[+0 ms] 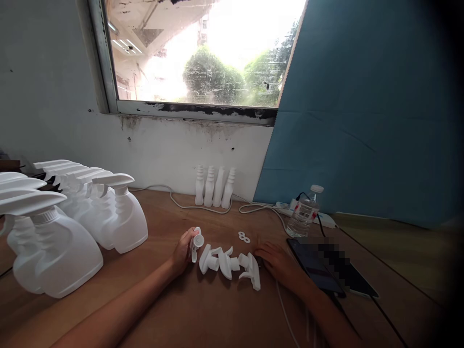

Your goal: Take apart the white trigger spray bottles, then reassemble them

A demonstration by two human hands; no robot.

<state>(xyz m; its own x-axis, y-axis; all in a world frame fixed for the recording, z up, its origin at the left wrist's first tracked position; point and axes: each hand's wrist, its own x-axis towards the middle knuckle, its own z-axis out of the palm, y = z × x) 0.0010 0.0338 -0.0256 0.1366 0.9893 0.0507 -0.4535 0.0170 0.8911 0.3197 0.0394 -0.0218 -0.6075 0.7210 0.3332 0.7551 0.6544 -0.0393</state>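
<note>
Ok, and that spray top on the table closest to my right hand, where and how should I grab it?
I'd pinch the long back of the spray top, coming from the right. Its collar and trigger both point left, so the back faces your right hand, which is just beside it.

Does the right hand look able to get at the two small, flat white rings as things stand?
Probably yes: the right hand is close beside the rings, which lie uncovered on the brown tabletop, with nothing visible between.
</note>
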